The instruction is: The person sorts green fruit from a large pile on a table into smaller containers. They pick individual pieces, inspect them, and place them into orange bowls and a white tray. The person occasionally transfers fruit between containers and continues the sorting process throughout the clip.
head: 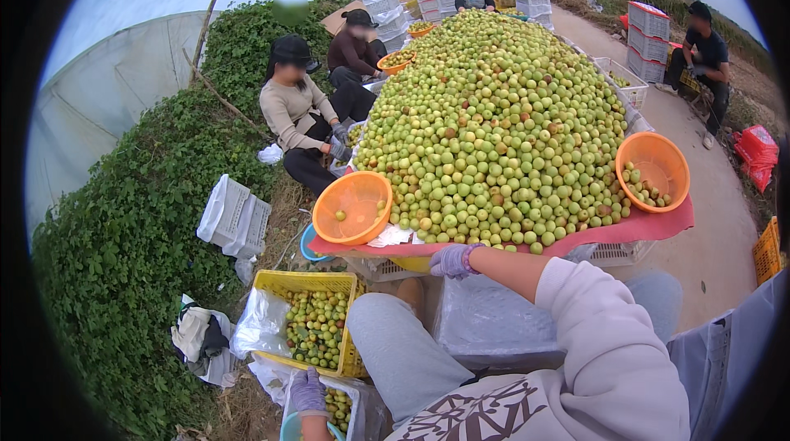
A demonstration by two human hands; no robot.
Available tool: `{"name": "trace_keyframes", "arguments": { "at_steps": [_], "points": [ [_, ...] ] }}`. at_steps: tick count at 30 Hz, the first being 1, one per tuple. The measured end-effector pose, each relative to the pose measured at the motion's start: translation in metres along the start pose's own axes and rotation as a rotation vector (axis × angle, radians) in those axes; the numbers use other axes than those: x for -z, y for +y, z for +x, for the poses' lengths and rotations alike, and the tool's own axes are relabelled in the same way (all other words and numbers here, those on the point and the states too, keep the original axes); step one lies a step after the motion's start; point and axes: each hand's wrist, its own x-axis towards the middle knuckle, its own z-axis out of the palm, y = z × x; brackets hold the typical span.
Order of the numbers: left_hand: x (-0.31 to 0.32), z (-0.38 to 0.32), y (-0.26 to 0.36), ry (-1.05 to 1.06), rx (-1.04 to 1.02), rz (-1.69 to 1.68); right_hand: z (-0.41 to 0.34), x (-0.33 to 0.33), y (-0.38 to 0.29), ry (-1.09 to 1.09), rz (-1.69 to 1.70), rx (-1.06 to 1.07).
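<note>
My left hand (308, 390), in a purple knitted glove, is low at the left, over the rim of a plastic-lined crate (364, 404) with green fruit and beside a light blue basin (290, 427); whether it grips anything is unclear. Gloved as well, my right hand (453, 261) has its fingers curled near the pink cloth edge (654, 226) of the table; its palm is hidden. Beyond it rises a large heap of green jujube-like fruit (494, 132). An orange basin (353, 209) with a few fruits stands at the heap's left corner, another orange basin (654, 169) at its right.
A yellow crate of fruit (352, 293) stands left of my knee, a plastic-covered crate (494, 311) between my legs. White crates (234, 216) lie farther left by green vines. Several people sit around the heap, one person (296, 101) on the near left. Stacked crates (648, 40) stand at the right.
</note>
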Motion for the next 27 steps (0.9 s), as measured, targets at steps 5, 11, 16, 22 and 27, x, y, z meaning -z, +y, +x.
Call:
{"name": "trace_keyframes", "arguments": {
  "at_steps": [5, 11, 16, 22, 27],
  "points": [
    [0.009, -0.020, 0.032, -0.033, 0.137, -0.329, -0.113, -0.077, 0.089, -0.412, -0.157, -0.298],
    [-0.016, -0.034, 0.148, -0.159, -0.089, -0.335, -0.167, 0.034, 0.136, -0.291, 0.233, -0.145],
    [-0.069, -0.076, 0.229, -0.449, -0.285, -0.200, -0.203, 0.206, 0.105, 1.330, 0.314, -0.147],
    [-0.111, -0.113, 0.284, -0.487, -0.889, 0.275, -0.190, 0.217, 0.074, 0.065, 0.354, 0.013],
    [-0.176, -0.075, 0.338, -0.611, -1.006, 0.297, -0.155, 0.218, 0.125, 0.713, -0.376, -0.229]
  ]
}}
